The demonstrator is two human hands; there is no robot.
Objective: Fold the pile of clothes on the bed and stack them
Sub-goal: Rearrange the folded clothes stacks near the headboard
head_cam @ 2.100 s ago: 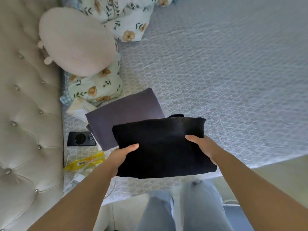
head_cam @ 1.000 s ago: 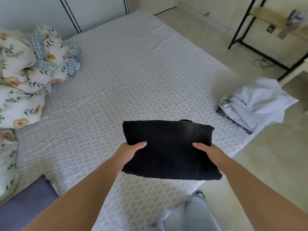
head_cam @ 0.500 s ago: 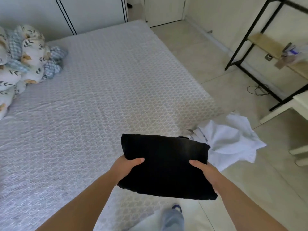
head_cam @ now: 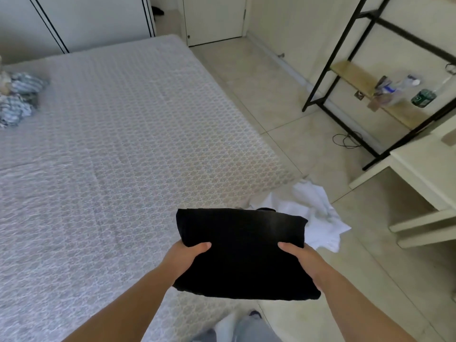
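Observation:
A folded black garment is held in the air over the near right corner of the bed. My left hand grips its left edge, thumb on top. My right hand grips its right edge the same way. Just behind the black garment, a heap of white clothes lies crumpled at the bed's corner, partly hidden by the garment and hanging over the edge. The underside of the garment and my fingers beneath it are out of sight.
Checked and floral bedding is bunched at the far left of the bed. A black metal shelf with bottles stands on the tiled floor at the right, and a white table is beside it. My legs are below.
My view has swung from the headboard end, with its folded purple garment and pillows, to the right toward the bed's foot. Both hands have carried the black garment along, grip unchanged.

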